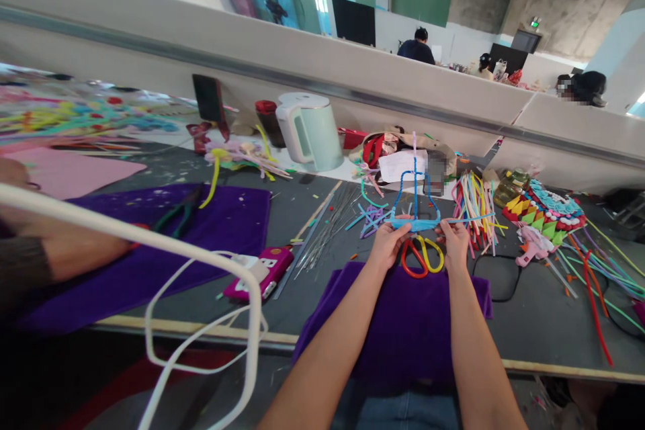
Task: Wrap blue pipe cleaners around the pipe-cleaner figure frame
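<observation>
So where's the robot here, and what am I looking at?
There is no robot: one picture, from a camera worn on a person's head, looking forward and down. Their bare left hand and right hand hold a blue stem shape. Just below it are a red loop and a yellow loop, near a purple cloth. The grey worktable also bears coloured stems and, farther back, a pale kettle. The blurred arm at far left is another person's.

Co-worker's forearm (75,252): blurred, cut off by left edge
White tube (125,229): cut off by left and bottom edges
Marks on paper (400,168): too small to read
</observation>
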Available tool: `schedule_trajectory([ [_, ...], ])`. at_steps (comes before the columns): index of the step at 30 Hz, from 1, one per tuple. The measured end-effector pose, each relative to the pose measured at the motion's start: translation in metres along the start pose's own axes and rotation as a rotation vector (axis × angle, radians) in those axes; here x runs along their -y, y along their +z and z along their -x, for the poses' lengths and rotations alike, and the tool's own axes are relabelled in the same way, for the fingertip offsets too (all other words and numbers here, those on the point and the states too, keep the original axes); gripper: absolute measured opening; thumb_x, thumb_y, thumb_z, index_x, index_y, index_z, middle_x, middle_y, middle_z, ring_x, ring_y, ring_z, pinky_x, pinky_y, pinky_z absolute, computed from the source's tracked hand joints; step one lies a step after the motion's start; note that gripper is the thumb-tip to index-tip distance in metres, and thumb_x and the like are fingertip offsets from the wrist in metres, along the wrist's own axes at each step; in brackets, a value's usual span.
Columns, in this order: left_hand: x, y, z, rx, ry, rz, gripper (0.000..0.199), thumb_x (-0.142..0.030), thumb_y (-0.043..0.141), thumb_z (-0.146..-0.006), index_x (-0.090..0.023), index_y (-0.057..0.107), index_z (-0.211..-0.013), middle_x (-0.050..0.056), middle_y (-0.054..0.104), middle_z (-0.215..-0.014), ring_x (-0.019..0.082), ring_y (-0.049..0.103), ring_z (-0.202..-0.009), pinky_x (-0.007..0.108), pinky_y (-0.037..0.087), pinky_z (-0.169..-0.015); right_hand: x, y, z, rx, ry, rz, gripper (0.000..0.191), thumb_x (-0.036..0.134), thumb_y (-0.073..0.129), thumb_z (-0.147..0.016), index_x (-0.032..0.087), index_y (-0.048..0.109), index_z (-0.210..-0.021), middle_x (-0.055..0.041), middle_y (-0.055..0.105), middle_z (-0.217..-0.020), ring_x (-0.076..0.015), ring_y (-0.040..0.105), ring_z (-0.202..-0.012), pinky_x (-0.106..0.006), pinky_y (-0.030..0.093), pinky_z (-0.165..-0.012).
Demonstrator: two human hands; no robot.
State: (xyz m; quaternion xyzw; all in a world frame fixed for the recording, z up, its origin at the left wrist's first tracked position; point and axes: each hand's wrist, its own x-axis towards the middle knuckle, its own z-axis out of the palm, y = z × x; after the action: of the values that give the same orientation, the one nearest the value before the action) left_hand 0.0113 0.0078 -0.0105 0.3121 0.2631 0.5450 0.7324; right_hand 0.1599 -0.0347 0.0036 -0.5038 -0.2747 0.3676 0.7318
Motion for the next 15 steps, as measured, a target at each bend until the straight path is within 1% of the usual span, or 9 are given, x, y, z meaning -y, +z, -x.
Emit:
schedule_trajectory([
  [7,-0.0030,0.0014,0.0009,-0.023,-0.005,-0.038,0.038,-0.016,0.080,-0.059,-0.010,0.065,-0.092,0.009,0.072,-0.088,0.016,0.068,-0.067,0.024,0.058,-0.061,-0.0021,-0.0003,-0.0011,0.002,0.008,0.025,0.033,0.038,0.073,-0.062,0.015,0.059,-0.081,0.0007,0.061,-0.065,-0.0121,0.060,-0.058,-0.018,0.045,-0.043],
  [15,-0.0033,0.0011,0.0007,-0.043,-0.012,-0.031,0.037,-0.015,0.080,-0.059,-0.010,0.065,-0.092,0.008,0.072,-0.087,0.017,0.069,-0.070,0.025,0.058,-0.063,-0.0033,-0.0018,-0.0019,0.005,0.014,0.036,0.032,0.037,0.073,-0.061,0.014,0.062,-0.080,0.0000,0.063,-0.065,-0.0124,0.060,-0.059,-0.018,0.045,-0.043],
])
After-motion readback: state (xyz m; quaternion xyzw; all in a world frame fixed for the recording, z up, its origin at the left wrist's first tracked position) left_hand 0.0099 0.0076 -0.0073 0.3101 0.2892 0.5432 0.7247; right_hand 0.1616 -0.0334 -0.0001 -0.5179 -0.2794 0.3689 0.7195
